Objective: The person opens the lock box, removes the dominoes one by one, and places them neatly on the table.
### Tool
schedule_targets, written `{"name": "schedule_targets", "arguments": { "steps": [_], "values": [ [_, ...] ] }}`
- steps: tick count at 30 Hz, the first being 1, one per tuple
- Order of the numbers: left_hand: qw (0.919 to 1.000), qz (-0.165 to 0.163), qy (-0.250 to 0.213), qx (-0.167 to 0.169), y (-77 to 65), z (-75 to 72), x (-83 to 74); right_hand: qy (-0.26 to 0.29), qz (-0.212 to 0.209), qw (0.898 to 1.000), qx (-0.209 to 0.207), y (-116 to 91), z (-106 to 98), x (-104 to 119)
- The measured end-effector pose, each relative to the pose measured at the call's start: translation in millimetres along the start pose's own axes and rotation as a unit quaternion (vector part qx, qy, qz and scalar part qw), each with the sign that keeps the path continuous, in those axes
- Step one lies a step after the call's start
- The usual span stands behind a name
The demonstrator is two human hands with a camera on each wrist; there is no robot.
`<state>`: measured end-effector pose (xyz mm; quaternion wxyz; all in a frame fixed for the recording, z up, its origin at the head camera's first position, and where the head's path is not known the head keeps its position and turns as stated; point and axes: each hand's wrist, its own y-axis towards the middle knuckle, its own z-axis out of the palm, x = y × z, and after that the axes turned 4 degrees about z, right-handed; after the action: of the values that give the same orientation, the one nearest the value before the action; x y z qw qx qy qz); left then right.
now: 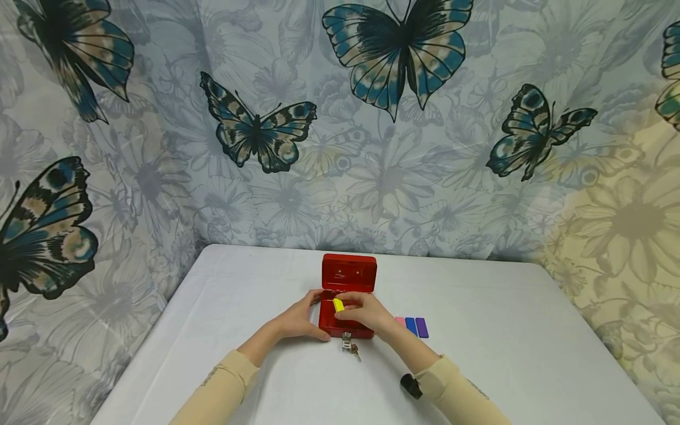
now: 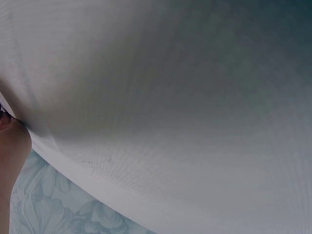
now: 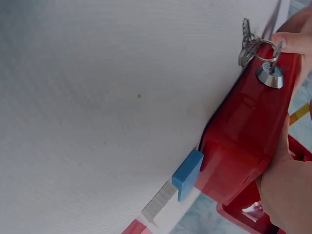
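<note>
A red cash box (image 1: 346,334) stands on the white table with its lid (image 1: 349,273) raised. My left hand (image 1: 303,319) grips the box's left side, fingers towards the back and thumb at the front corner. Over the open box, my right hand (image 1: 366,310) pinches a small yellow block (image 1: 338,305) between thumb and fingers. Keys on a ring (image 3: 249,48) hang from the lock (image 3: 270,75) on the box's front. Only part of the left hand (image 2: 13,151) shows at the edge of the left wrist view. The box's inside is partly hidden by the right hand.
Right of the box lie flat pieces: pink (image 1: 400,320), blue (image 1: 411,326) and purple (image 1: 422,327). In the right wrist view, a blue block (image 3: 187,170) and a grey one (image 3: 160,201) lie near the box. A black object (image 1: 411,385) sits at the right sleeve.
</note>
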<state>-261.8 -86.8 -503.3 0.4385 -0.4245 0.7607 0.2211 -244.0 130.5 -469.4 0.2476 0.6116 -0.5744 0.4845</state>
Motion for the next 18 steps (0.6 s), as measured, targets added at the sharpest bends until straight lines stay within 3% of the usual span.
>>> {"name": "schedule_targets", "arguments": {
  "steps": [9, 18],
  "values": [
    [1.0000, 0.002, 0.003, -0.003, 0.2, 1.2, 1.7, 0.069, 0.013, 0.997, 0.009, -11, -8, 4],
    [1.0000, -0.004, -0.004, -0.002, 0.6, 1.9, 2.8, 0.097, 0.018, 0.995, 0.011, -22, -23, -1]
  ]
}}
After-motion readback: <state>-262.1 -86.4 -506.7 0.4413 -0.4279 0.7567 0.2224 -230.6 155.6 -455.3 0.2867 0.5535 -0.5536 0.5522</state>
